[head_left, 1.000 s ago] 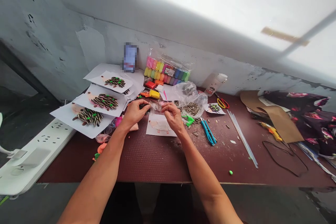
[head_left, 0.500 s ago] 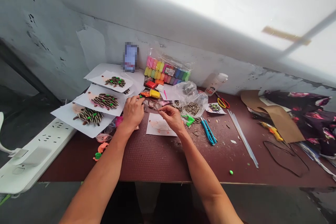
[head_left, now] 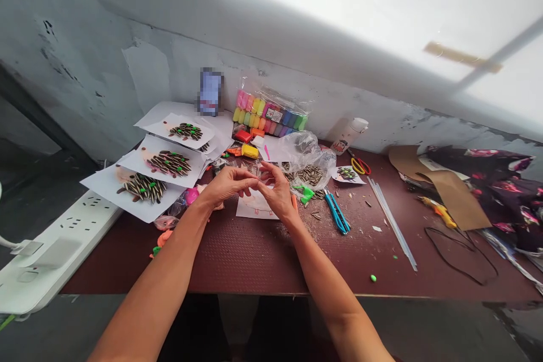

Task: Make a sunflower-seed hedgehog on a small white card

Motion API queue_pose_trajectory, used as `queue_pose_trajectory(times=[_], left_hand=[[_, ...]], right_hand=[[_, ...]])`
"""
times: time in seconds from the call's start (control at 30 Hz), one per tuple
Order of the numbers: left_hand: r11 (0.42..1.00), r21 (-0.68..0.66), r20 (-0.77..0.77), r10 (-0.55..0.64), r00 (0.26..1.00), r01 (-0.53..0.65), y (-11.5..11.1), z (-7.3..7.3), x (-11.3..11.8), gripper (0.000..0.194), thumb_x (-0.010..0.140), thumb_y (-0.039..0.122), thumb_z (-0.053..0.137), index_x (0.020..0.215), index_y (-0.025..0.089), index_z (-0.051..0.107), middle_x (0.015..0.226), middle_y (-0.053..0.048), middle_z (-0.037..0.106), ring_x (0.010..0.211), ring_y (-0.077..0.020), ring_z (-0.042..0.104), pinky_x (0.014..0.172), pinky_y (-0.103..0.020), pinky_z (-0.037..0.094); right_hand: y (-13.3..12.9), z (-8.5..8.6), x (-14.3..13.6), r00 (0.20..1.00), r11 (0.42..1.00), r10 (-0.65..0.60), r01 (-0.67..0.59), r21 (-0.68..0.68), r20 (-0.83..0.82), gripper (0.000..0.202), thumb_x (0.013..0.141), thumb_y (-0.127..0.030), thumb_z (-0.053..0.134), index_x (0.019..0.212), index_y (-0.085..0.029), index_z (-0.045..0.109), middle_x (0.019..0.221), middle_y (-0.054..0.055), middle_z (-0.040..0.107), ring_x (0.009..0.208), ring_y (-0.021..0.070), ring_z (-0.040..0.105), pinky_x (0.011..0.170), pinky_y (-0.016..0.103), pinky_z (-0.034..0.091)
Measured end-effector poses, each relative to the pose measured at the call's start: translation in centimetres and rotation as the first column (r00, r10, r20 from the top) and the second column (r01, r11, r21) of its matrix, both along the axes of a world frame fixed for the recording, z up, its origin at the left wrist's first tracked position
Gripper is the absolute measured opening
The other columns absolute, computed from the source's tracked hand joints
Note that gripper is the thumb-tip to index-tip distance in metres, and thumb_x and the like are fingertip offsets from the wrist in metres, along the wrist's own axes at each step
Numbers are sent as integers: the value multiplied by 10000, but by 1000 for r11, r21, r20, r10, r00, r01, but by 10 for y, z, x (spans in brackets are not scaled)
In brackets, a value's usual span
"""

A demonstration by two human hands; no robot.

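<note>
My left hand (head_left: pixel 227 185) and my right hand (head_left: pixel 276 188) meet at the fingertips above a white sheet with a drawn outline (head_left: pixel 253 207). Both are pinched closed; whatever lies between the fingers is too small to make out. Part of the drawing is covered by my hands. Just right of my right hand are a green clay piece (head_left: pixel 304 194) and a heap of striped sunflower seeds (head_left: pixel 309 176), partly in a clear plastic bag (head_left: pixel 303 147). A yellow clay block (head_left: pixel 250 151) lies behind my hands.
Sheets with seed-covered hedgehogs (head_left: pixel 167 164) overlap at the left, near a white power strip (head_left: pixel 59 251). A blue utility knife (head_left: pixel 337 212), scissors (head_left: pixel 360 166), clear glue sticks (head_left: pixel 392 223) and a glue gun (head_left: pixel 443 215) lie rightward. A clay pack (head_left: pixel 271 113) and bottle (head_left: pixel 350 136) stand behind.
My left hand has moved right from beside the clay packets to meet my right hand. My right hand stays over the drawing, its fingers now raised against the left ones.
</note>
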State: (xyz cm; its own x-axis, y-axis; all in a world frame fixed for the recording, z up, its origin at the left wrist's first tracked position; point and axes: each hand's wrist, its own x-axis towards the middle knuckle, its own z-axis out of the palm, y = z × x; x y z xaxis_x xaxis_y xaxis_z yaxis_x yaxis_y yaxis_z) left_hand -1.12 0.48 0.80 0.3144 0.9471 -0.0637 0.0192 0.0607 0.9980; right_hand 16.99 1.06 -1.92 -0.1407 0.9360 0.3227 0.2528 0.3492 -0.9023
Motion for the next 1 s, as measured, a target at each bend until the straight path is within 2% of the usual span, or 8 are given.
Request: queue_pose_trajectory(times=[0.13, 0.27, 0.47, 0.53, 0.67, 0.77, 0.87, 1.0], left_hand=[[999, -34, 83, 19, 996, -16, 1, -4, 2, 406, 659, 527, 861, 801, 160, 761, 692, -52, 727, 612, -163, 671, 583, -267, 538], [997, -78, 122, 38, 992, -29, 1, -6, 4, 489, 597, 570, 903, 749, 151, 702, 707, -44, 725, 609, -163, 695, 587, -264, 557], [989, -98, 114, 123, 986, -112, 4, -9, 7, 598, 554, 659, 897, 736, 140, 662, 690, -49, 720, 575, -168, 697, 537, -257, 549], [984, -101, 127, 158, 979, -146, 4, -10, 7, 606, 567, 662, 887, 775, 131, 682, 739, -73, 748, 567, -163, 695, 536, -261, 551], [980, -128, 170, 171, 971, -150, 1, -6, 6, 654, 554, 623, 908, 934, 119, 736, 813, -102, 784, 594, -167, 708, 545, -262, 554], [979, -139, 182, 172, 968, -148, 0, -3, 4, 642, 514, 585, 940, 907, 120, 737, 792, -86, 780, 596, -164, 706, 547, -257, 552], [977, -131, 182, 189, 965, -167, 1, -3, 3, 598, 553, 649, 903, 760, 136, 676, 662, -47, 730, 512, -136, 650, 497, -242, 517], [984, -77, 203, 172, 964, -159, 4, -6, 2, 587, 656, 698, 826, 648, 170, 570, 443, 52, 520, 380, -72, 475, 402, -197, 379]], right_hand=[[1, -1, -1, 1000, 1000, 3, -2, -8, 25, 535, 820, -438, 800, 1290, -231, 648, 1102, 67, 704, 748, 132, 618, 758, 298, 529], [1, 0, -1, 997, 1000, 21, -21, 8, 74, 542, 836, -460, 779, 1296, -211, 636, 1005, 48, 731, 682, 121, 606, 712, 283, 532], [-5, 5, -3, 996, 998, 34, -38, 50, 85, 453, 845, -354, 745, 1266, -216, 653, 950, 34, 741, 667, 125, 603, 695, 281, 536], [-5, 6, -4, 998, 998, 35, -38, 48, 46, 364, 861, -322, 704, 1206, -207, 680, 947, 36, 741, 683, 127, 613, 701, 278, 533], [-4, 5, -4, 1000, 999, 11, -12, 39, 22, 148, 900, -289, 616, 923, -206, 736, 887, 31, 728, 714, 136, 624, 698, 270, 519], [-2, 3, -2, 999, 999, 27, -26, 40, -20, 157, 890, -332, 663, 887, -217, 770, 888, 42, 730, 782, 158, 647, 721, 280, 520], [0, 3, -1, 999, 1000, 23, -23, 8, -48, 231, 870, -432, 707, 885, -220, 799, 855, 44, 736, 758, 160, 633, 691, 277, 502], [2, 5, 1, 1000, 996, -6, 5, -90, -18, 465, 915, -602, 590, 788, -195, 775, 727, 33, 703, 609, 136, 564, 601, 267, 459]])
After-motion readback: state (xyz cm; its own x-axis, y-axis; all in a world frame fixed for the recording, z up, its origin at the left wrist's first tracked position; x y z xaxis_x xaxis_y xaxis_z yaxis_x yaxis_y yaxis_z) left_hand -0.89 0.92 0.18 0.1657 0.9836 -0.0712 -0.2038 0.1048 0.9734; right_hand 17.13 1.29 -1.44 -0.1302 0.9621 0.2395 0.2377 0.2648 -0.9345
